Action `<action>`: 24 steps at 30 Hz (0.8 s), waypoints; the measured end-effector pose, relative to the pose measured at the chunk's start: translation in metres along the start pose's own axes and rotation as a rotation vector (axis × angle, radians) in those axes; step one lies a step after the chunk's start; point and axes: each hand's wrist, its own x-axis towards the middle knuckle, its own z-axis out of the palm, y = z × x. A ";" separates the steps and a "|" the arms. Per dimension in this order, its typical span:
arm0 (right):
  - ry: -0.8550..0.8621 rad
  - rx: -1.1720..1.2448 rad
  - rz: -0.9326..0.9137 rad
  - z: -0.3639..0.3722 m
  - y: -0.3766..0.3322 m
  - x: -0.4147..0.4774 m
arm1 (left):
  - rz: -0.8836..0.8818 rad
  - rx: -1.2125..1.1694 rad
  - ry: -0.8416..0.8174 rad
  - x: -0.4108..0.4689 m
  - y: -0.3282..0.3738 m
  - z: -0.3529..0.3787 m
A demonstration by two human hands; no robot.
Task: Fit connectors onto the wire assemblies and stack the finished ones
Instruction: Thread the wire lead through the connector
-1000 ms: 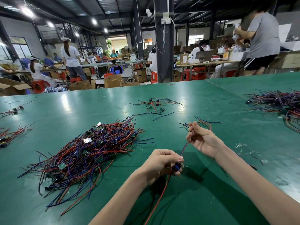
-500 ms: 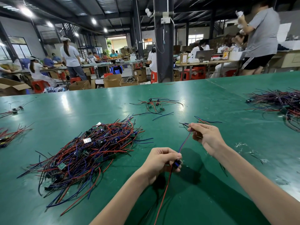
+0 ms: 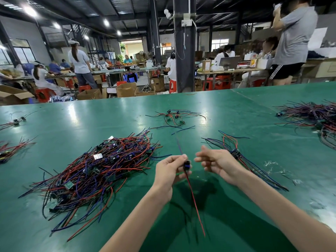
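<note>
— Green top, is it? What is the bench (image 3: 72, 120) like, and the room?

— Smooth and shiny, lamps reflected in it, and it runs the whole width of the view. Behind it is a big factory hall with a dark metal roof. A black pillar (image 3: 184, 51) stands just past the far edge, and people sit at long tables among cardboard boxes (image 3: 125, 90) and red stools (image 3: 43, 93). A person in a grey shirt (image 3: 294, 42) stands at the right.

— And on the bench?

— The big heap of red and blue wires (image 3: 94, 171) with small boards lies left of the hands. A second heap (image 3: 312, 117) lies far right, well apart. A small bunch (image 3: 174, 117) lies further back in the middle. A short stack of wire sets (image 3: 234, 151) sits just behind the right hand, which hides part of it.

— The hands?

— The left hand (image 3: 169, 171) has its fingers curled and pinches a small dark connector (image 3: 187, 164) between thumb and fingertips, held above the bench. A red wire (image 3: 192, 197) hangs from the connector toward the viewer, and a blue wire (image 3: 179, 146) runs up and away from it. The right hand (image 3: 218, 164) is near it, not touching, fingers loosely bent and apart; it is blurred, but I see nothing in it.

— Any writing?

— A white label (image 3: 98, 156) in the big heap, too small to read.
</note>
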 end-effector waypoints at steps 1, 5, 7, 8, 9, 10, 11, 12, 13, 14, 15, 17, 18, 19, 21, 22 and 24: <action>-0.092 -0.068 0.019 0.006 0.001 -0.005 | 0.012 -0.009 0.047 0.002 0.000 -0.003; -0.327 -0.226 0.018 0.028 0.011 -0.020 | 0.009 -0.035 0.127 0.006 0.000 -0.008; -0.305 -0.214 -0.024 0.035 0.016 -0.022 | -0.009 -0.055 0.131 0.006 -0.001 -0.008; -0.277 -0.204 -0.040 0.037 0.017 -0.022 | -0.012 -0.064 0.126 0.006 -0.002 -0.008; -0.241 -0.194 -0.053 0.038 0.018 -0.022 | -0.013 -0.074 0.115 0.007 -0.003 -0.007; -0.206 -0.183 -0.064 0.038 0.018 -0.021 | -0.013 -0.087 0.095 0.007 -0.003 -0.007; -0.175 -0.170 -0.076 0.037 0.018 -0.021 | -0.014 -0.099 0.066 0.008 -0.004 -0.007; -0.150 -0.157 -0.089 0.036 0.017 -0.020 | -0.017 -0.107 0.029 0.009 -0.004 -0.007; -0.131 -0.144 -0.104 0.035 0.017 -0.019 | -0.024 -0.106 -0.011 0.009 -0.005 -0.007; -0.117 -0.135 -0.119 0.035 0.018 -0.019 | -0.034 -0.093 -0.049 0.010 -0.005 -0.007; -0.108 -0.129 -0.135 0.035 0.018 -0.018 | -0.045 -0.070 -0.082 0.009 -0.006 -0.007; -0.101 -0.127 -0.162 0.035 0.018 -0.018 | -0.059 -0.018 -0.128 0.008 -0.008 -0.006; -0.101 -0.129 -0.170 0.035 0.018 -0.019 | -0.055 0.002 -0.138 0.008 -0.009 -0.006; -0.103 -0.130 -0.174 0.035 0.019 -0.018 | -0.047 0.016 -0.140 0.008 -0.010 -0.006; -0.106 -0.128 -0.171 0.035 0.020 -0.018 | -0.024 0.031 -0.130 0.008 -0.011 -0.007; -0.108 -0.127 -0.162 0.035 0.021 -0.018 | -0.011 0.030 -0.121 0.008 -0.011 -0.007; -0.121 -0.137 -0.129 0.036 0.021 -0.018 | 0.012 0.010 -0.096 0.008 -0.011 -0.008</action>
